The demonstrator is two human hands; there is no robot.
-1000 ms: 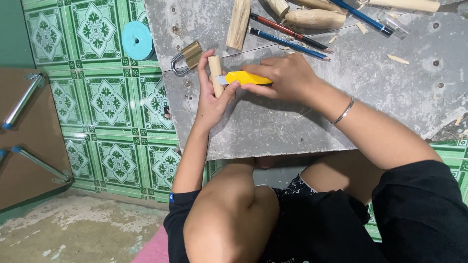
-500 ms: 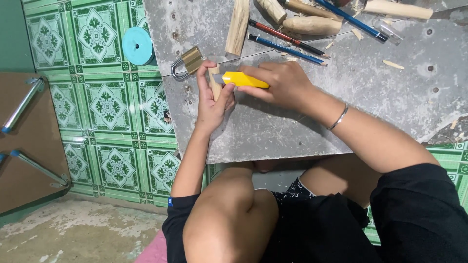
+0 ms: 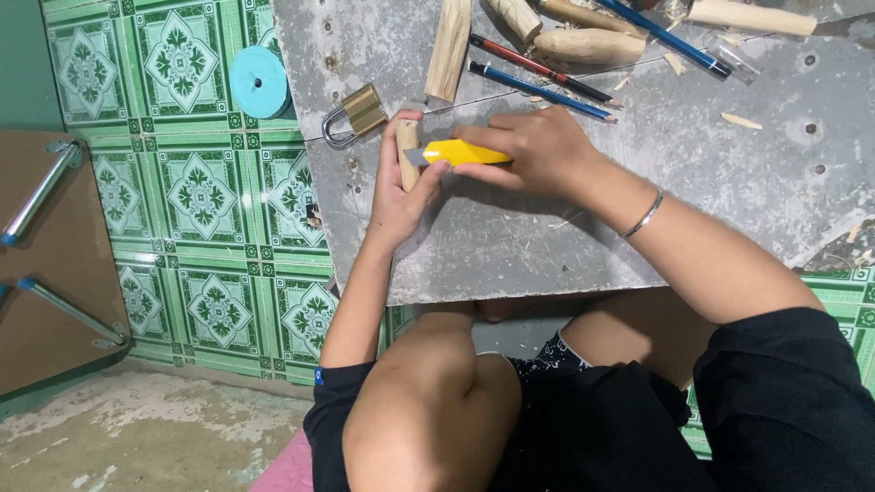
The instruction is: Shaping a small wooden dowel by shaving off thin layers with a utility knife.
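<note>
My left hand grips a short pale wooden stick and holds it upright against the grey board. My right hand, with a thin bangle on its wrist, holds a yellow utility knife. The knife's blade end rests on the side of the stick. A brass padlock lies just above the left hand.
Several wooden pieces, a blue pencil and a red pencil lie on the board's far part with wood shavings. A round teal disc sits on the green patterned tiles. A brown panel with metal legs is at left.
Both hands and the stick have shifted slightly down the board, away from the padlock; the knife stays against the stick.
</note>
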